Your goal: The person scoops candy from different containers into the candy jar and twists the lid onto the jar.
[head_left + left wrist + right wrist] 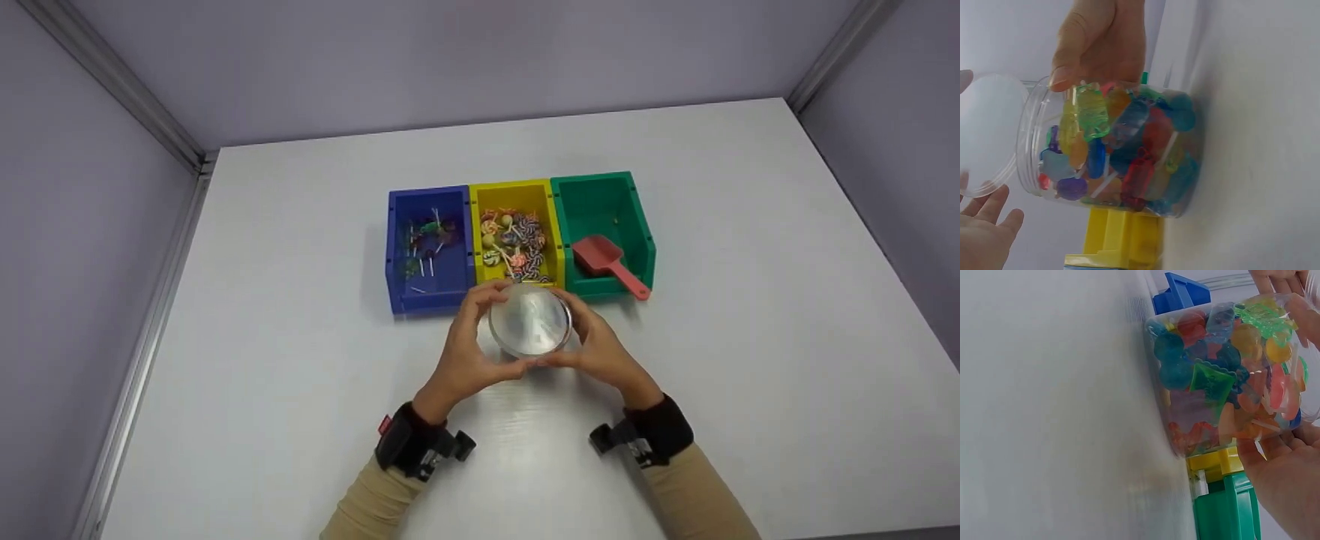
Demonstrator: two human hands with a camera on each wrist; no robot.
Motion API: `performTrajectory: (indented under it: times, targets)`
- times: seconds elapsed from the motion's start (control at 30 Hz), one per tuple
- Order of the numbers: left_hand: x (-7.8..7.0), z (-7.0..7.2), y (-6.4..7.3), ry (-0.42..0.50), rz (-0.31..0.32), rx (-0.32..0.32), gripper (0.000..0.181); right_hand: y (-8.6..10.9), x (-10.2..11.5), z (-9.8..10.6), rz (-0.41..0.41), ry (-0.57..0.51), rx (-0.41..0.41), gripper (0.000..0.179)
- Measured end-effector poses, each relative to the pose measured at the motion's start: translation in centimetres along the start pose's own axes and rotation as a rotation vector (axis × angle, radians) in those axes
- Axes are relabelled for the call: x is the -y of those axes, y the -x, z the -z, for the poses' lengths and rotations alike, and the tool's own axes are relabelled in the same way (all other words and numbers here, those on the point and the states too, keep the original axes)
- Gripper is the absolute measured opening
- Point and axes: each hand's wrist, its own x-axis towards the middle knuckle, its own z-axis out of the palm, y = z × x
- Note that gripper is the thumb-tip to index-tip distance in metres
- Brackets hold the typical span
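Observation:
Between both hands a clear plastic jar (1123, 188) stands upright just over or on the table, filled with translucent candies of many colours, some on white sticks. My right hand (604, 358) grips the jar's side near the rim. In the left wrist view a round, see-through lid (985, 135) is tilted beside the jar's mouth, and the fingers of my left hand (465, 364) hold its edge. From above, the round top hides the candies. In the right wrist view the jar (1202, 410) covers part of the left hand's fingers.
Three joined bins stand behind the jar: a blue bin (450, 279) with a few lollipops, a yellow bin (517, 195) with many swirled lollipops, and a green bin (592, 196). A pink scoop (598, 253) lies in the green one, handle over its front edge. Walls border the white table (285, 375).

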Motion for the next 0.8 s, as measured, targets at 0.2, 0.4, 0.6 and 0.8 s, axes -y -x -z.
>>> performTrajectory:
  times: [0.2,0.4,0.6,0.8]
  targets:
    - [1.2,-0.4,0.2,-0.048,0.047,-0.002,0.072,0.0,-0.1,0.0,-0.011,-0.007,0.001,0.094]
    - [2.4,-0.7,0.3,-0.036,0.058,-0.009,0.075,0.1,0.1,0.0,-0.022,-0.004,-0.001,0.092]
    - [2.8,-1.0,0.2,-0.033,0.070,-0.005,0.079,0.1,0.3,0.0,-0.035,-0.011,-0.009,0.091]
    - [3.0,-1.1,0.2,-0.034,0.094,0.002,0.079,0.1,0.1,0.0,-0.030,-0.016,-0.006,0.091]
